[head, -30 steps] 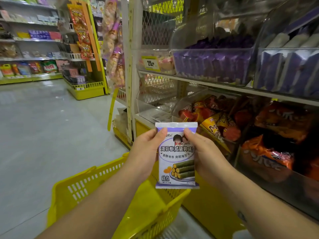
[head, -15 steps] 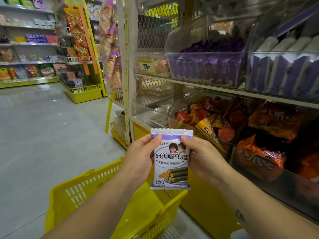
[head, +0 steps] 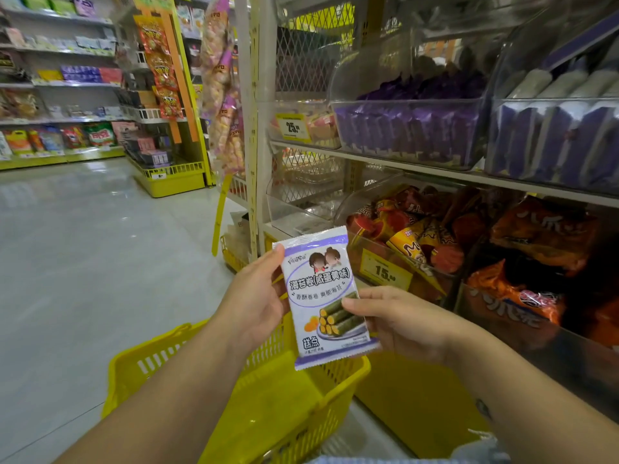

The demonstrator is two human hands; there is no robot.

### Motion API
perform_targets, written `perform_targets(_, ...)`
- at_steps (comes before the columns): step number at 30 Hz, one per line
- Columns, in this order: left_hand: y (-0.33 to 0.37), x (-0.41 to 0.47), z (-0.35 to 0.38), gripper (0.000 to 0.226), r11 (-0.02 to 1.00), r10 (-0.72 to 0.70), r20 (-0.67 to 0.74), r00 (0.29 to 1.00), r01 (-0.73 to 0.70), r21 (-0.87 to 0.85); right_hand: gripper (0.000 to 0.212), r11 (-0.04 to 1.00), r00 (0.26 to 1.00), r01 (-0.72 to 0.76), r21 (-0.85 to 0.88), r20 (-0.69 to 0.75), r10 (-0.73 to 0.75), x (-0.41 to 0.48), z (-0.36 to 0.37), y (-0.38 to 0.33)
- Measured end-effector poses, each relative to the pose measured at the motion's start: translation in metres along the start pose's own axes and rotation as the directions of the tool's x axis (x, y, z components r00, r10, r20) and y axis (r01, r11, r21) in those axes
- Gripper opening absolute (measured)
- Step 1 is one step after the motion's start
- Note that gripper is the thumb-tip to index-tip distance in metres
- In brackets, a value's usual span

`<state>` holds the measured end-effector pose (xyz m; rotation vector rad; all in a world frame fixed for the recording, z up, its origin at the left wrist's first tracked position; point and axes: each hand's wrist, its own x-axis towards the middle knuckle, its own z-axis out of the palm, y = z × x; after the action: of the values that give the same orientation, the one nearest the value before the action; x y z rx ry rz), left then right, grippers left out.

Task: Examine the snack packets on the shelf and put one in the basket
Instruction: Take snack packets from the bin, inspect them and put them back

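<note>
Holding the snack packet point(head: 323, 296) in both hands above the yellow basket point(head: 311, 426), the person keeps its printed face toward the camera.

- Left hand point(head: 253, 303): above the basket's far rim. Thumb lies along the packet's upper left edge and pinches it; the other fingers are hidden behind the wrapper.
- Right hand point(head: 398, 321): to the right of the basket's far corner. Thumb presses on the front at the picture of the green rolls, with the fingers curled behind and under the lower right edge.
- Both forearms are bare and rise from the bottom of the view, one on each side of the basket.
- The packet is white and purple and slightly tilted, its top leaning left. Its bottom seal hangs just over the basket's rim, not inside.
- Right of the basket stands the shelf point(head: 435, 172), with a bin of orange and red packets point(head: 412, 236) low and a bin of purple packets point(head: 408, 128) higher up.
</note>
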<state>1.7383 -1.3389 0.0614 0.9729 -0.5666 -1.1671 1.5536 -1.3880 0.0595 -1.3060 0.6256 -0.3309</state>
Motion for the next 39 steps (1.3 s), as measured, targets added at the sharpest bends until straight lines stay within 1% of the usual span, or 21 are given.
perform_targets(2,0.002,0.0,-0.002,0.024,0.999,-0.045,0.034,0.998,0.045,0.005,0.026,0.997,1.0,0.01,0.072,-0.03,-0.008,0.001,0.0,0.0)
perform_targets(5,0.004,-0.002,-0.006,0.029,0.986,-0.133,0.156,0.979,0.114,0.124,0.032,0.991,0.997,0.045,0.128,-0.074,-0.036,0.002,-0.003,-0.003)
perform_targets(7,0.004,-0.005,-0.008,0.038,0.966,-0.199,0.239,0.95,0.15,0.208,0.027,0.98,0.992,0.086,0.181,-0.107,-0.067,0.002,-0.005,-0.005)
perform_targets(9,0.002,-0.006,-0.011,0.046,0.954,-0.236,0.301,0.924,0.161,0.251,0.024,0.971,0.985,0.119,0.208,-0.148,-0.089,0.002,-0.007,-0.006)
perform_targets(11,0.001,-0.008,-0.011,0.051,0.952,-0.227,0.335,0.914,0.136,0.274,0.027,0.969,0.98,0.14,0.202,-0.17,-0.107,0.003,-0.009,-0.006)
perform_targets(15,0.002,-0.007,-0.011,0.055,0.967,-0.172,0.389,0.905,0.08,0.242,0.039,0.965,0.975,0.193,0.18,-0.147,-0.167,0.003,-0.011,-0.006)
perform_targets(19,0.003,-0.008,-0.011,0.055,0.976,-0.127,0.422,0.898,0.037,0.215,0.036,0.95,0.967,0.247,0.189,-0.108,-0.229,0.001,-0.012,-0.006)
perform_targets(21,0.0,-0.008,-0.006,0.058,0.968,-0.035,0.373,0.927,-0.061,0.243,0.038,0.939,0.952,0.298,0.173,-0.132,-0.278,0.003,-0.011,-0.006)
perform_targets(22,-0.002,-0.008,-0.004,0.061,0.941,0.051,0.313,0.948,-0.151,0.304,0.038,0.93,0.936,0.333,0.155,-0.169,-0.307,0.004,-0.009,-0.005)
perform_targets(23,-0.005,-0.008,0.0,0.063,0.89,0.151,0.256,0.955,-0.244,0.385,0.037,0.922,0.916,0.368,0.122,-0.215,-0.337,0.006,-0.007,-0.004)
perform_targets(24,-0.009,-0.007,0.003,0.064,0.842,0.227,0.246,0.942,-0.316,0.437,0.036,0.915,0.893,0.397,0.076,-0.261,-0.366,0.009,-0.004,-0.002)
perform_targets(25,-0.013,-0.008,0.005,0.063,0.812,0.26,0.284,0.923,-0.368,0.453,0.035,0.908,0.871,0.419,0.021,-0.291,-0.395,0.01,0.0,-0.001)
perform_targets(26,-0.018,-0.01,0.008,0.061,0.807,0.249,0.34,0.907,-0.388,0.444,0.037,0.9,0.854,0.435,-0.037,-0.3,-0.425,0.012,0.004,0.002)
perform_targets(27,-0.022,-0.011,0.011,0.061,0.822,0.209,0.372,0.904,-0.369,0.434,0.04,0.893,0.849,0.441,-0.084,-0.284,-0.446,0.013,0.008,0.003)
perform_targets(28,-0.025,-0.011,0.012,0.066,0.853,0.163,0.368,0.915,-0.319,0.413,0.043,0.895,0.858,0.431,-0.114,-0.253,-0.446,0.014,0.013,0.005)
perform_targets(29,-0.027,-0.01,0.013,0.072,0.887,0.12,0.349,0.929,-0.258,0.382,0.046,0.905,0.878,0.405,-0.128,-0.223,-0.424,0.014,0.017,0.006)
perform_targets(31,-0.028,-0.01,0.014,0.076,0.935,0.035,0.336,0.941,-0.149,0.321,0.046,0.927,0.909,0.345,-0.148,-0.193,-0.37,0.015,0.021,0.007)
perform_targets(33,-0.026,-0.011,0.016,0.072,0.967,-0.039,0.356,0.934,-0.055,0.248,0.034,0.936,0.922,0.317,-0.155,-0.18,-0.342,0.017,0.021,0.009)
perform_targets(35,-0.023,-0.01,0.015,0.062,0.989,-0.104,0.358,0.928,0.059,0.135,0.031,0.943,0.932,0.293,-0.158,-0.172,-0.319,0.017,0.02,0.009)
perform_targets(37,-0.018,-0.009,0.012,0.051,0.984,-0.173,0.375,0.911,0.174,0.033,0.039,0.944,0.93,0.278,-0.177,-0.195,-0.31,0.015,0.017,0.008)
perform_targets(39,-0.013,-0.009,0.008,0.042,0.976,-0.196,0.411,0.89,0.218,-0.006,0.052,0.939,0.917,0.277,-0.205,-0.236,-0.322,0.013,0.013,0.007)
